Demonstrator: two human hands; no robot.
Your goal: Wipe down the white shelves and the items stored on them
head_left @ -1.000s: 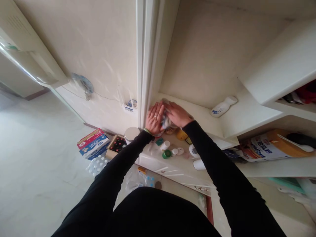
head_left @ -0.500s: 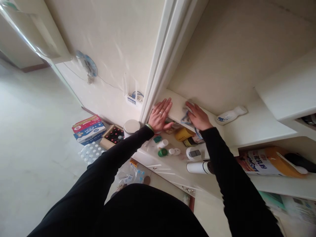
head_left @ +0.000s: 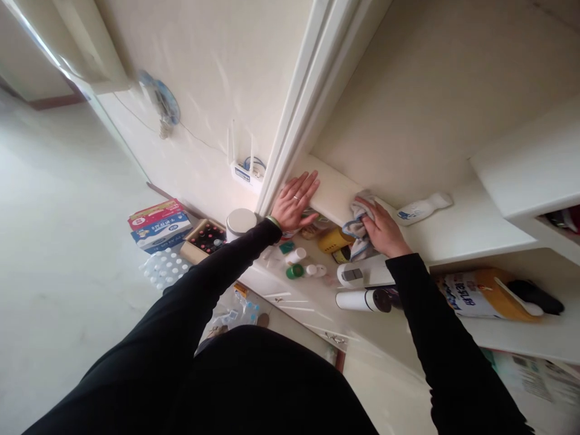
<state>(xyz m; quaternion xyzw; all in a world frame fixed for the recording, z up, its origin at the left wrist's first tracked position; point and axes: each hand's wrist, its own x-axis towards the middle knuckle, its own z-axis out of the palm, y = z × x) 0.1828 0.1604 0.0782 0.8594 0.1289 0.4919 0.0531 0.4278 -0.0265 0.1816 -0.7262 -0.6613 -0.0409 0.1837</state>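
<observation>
The right hand [head_left: 384,231] holds a grey-and-white cloth [head_left: 357,219] with blue edging, its fingers bunched around the fabric at the front edge of a white shelf [head_left: 333,184]; part of the cloth hangs over that edge. The left hand [head_left: 293,202] holds nothing, its fingers stretched out slightly apart and its thumb wide of them, over the shelf's left end near a white post [head_left: 294,115]. A ring circles 1 of its fingers. A white bottle [head_left: 423,208] is on the shelf just beyond the right hand. Below, the worktop carries a yellow container [head_left: 334,240], a green-lidded jar [head_left: 294,271] and a white tumbler [head_left: 356,300] with a dark end. Left of the post are a router [head_left: 244,173] with 2 antennas and, lower down, a round-lidded tin [head_left: 241,222].
</observation>
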